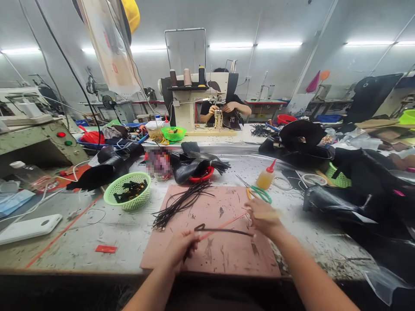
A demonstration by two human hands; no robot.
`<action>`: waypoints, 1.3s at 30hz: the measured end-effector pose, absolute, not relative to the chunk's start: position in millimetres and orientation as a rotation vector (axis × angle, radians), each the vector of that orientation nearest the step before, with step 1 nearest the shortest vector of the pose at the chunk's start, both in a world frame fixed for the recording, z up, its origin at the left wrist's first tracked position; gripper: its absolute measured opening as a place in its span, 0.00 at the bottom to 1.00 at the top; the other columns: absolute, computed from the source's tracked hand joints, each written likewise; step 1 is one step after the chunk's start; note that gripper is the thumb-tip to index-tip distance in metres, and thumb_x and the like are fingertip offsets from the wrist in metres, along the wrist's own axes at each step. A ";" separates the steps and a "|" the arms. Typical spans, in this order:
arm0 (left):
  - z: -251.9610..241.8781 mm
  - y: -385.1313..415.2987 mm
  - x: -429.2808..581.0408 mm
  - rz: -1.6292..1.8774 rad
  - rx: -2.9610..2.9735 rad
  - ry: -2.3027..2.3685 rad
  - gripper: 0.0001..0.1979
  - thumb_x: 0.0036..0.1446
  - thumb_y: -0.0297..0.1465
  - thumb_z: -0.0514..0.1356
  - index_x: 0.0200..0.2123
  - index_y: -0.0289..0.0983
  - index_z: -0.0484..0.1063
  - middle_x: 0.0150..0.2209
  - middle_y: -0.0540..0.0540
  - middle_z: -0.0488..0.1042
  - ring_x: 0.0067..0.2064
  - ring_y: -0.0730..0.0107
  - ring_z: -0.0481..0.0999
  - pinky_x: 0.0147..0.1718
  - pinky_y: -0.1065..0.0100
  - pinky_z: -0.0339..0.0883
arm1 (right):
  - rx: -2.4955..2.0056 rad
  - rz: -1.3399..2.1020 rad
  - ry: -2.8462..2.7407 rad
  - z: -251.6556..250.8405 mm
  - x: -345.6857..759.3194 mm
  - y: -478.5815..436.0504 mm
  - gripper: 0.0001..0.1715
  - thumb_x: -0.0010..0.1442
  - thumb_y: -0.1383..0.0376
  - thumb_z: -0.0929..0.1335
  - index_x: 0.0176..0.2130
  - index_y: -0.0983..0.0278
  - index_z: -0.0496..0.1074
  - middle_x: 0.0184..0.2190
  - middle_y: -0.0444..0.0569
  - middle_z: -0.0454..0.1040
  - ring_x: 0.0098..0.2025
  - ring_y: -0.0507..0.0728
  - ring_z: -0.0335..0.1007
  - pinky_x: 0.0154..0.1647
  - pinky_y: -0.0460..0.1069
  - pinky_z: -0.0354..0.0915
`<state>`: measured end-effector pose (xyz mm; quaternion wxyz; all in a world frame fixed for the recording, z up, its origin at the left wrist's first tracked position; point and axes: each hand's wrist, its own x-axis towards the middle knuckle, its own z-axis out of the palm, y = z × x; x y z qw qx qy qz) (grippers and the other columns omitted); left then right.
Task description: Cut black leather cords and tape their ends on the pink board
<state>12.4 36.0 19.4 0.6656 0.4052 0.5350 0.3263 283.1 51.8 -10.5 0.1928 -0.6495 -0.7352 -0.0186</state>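
My left hand (180, 247) is closed in a pinch on the left end of a thin black cord (223, 230) that lies across a pink work mat (214, 255). My right hand (263, 216) is closed near the cord's right end and grips a thin red strip (223, 225) that slants down toward the left hand. A bundle of black cords (181, 203) lies on the mat's upper left. Green-handled scissors (257, 192) rest just beyond my right hand.
A green basket (129, 196) with black parts stands left of the mat, a yellow glue bottle (266, 177) behind the scissors. Black leather pieces (353, 181) pile up at right. A white phone (29, 228) lies far left. Another person (227, 108) works at a sewing machine (194, 101) across the table.
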 end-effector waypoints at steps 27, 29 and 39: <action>26.9 73.0 -59.6 0.810 1.047 1.517 0.13 0.30 0.41 0.57 0.15 0.36 0.63 0.10 0.61 0.49 0.13 0.84 0.41 0.15 0.76 0.32 | -1.560 1.069 -1.297 25.3 209.5 127.9 0.30 0.62 0.51 0.45 0.59 0.57 0.47 0.44 0.51 0.71 0.40 0.54 0.71 0.40 0.50 0.64; 24.5 74.3 -71.7 0.833 1.022 1.551 0.14 0.29 0.41 0.58 0.14 0.36 0.63 0.09 0.61 0.49 0.13 0.85 0.41 0.14 0.76 0.32 | -1.882 0.845 -1.343 21.6 237.8 136.0 0.27 0.61 0.58 0.53 0.57 0.63 0.53 0.47 0.55 0.69 0.45 0.57 0.69 0.44 0.51 0.62; 8.0 65.3 -86.7 0.968 0.914 1.576 0.12 0.29 0.38 0.60 0.14 0.34 0.66 0.10 0.58 0.57 0.13 0.83 0.49 0.14 0.76 0.37 | -2.500 0.539 -1.550 -16.3 319.3 111.3 0.36 0.47 0.70 0.65 0.56 0.74 0.55 0.44 0.67 0.69 0.46 0.69 0.66 0.42 0.56 0.60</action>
